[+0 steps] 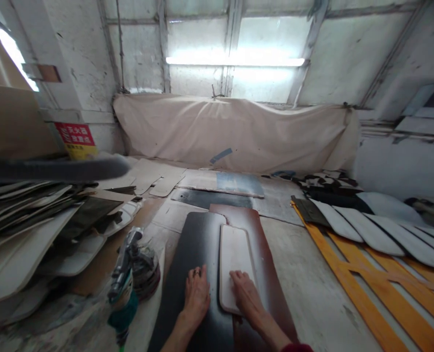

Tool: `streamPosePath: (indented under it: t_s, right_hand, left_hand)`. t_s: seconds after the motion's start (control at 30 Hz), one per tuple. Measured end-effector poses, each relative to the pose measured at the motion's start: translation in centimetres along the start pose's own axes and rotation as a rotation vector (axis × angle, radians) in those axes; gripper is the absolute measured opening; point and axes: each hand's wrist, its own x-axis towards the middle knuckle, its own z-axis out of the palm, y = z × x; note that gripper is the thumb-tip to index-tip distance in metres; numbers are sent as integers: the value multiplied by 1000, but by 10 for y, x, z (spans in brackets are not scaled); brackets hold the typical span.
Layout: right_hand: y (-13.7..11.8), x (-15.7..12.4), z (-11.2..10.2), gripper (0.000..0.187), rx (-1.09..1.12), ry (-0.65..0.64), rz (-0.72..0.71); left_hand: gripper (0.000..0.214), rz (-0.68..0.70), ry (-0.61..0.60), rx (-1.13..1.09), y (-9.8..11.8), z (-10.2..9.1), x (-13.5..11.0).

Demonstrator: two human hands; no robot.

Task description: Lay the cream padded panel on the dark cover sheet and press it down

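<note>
Pressing right hand point(244, 292), open flat and gripping nothing, onto the near end of the panel point(234, 254) lying on the brown sheet point(271, 274). Resting left hand point(196, 293), also open, on the black sheet point(198, 244) just left of the panel. Likely needing even pressure, keeping the panel from sliding.

Both bare forearms reach forward from the near edge. The left hand point(196, 292) lies palm down, fingers point(198, 274) together and flat. The right hand point(245, 292) lies palm down too, fingers spread forward.
</note>
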Motion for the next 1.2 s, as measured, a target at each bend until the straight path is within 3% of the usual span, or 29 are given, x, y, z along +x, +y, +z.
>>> streamPosePath:
  t_s: [0.1, 0.23, 0.4, 0.57, 0.67, 0.77, 0.87, 1.03, 1.2]
  right_hand:
    - [-7, -3, -10, 49, -12, -58, 13]
    - [-10, -6, -13, 60, 73, -39, 23]
    - [-10, -6, -10, 36, 67, -60, -10]
    - [-17, -3, -15, 43, 111, -82, 16]
    - [-22, -4, -17, 36, 124, -102, 24]
    - [-22, -7, -16, 35, 154, -85, 23]
    - [-19, -12, -15, 45, 219, -31, 48]
    - [-17, -20, -13, 46, 170, 9, 108]
    - [-17, -23, -3, 54, 187, -28, 79]
  left_hand:
    - [59, 30, -49, 30, -2, 4, 7]
    - [61, 53, -91, 68, -4, -2, 6]
    - [56, 86, -94, 74, -5, -6, 0]
    - [54, 162, -104, 73, -7, -4, -4]
    - [50, 194, -115, 104, -4, -4, -8]
    - [50, 164, -107, 148, 2, -5, -11]
    - [54, 115, -104, 151, 8, -5, -12]
    - [58, 93, -98, 131, 8, -1, -16]
    - [63, 98, -127, 121, 6, 3, -16]
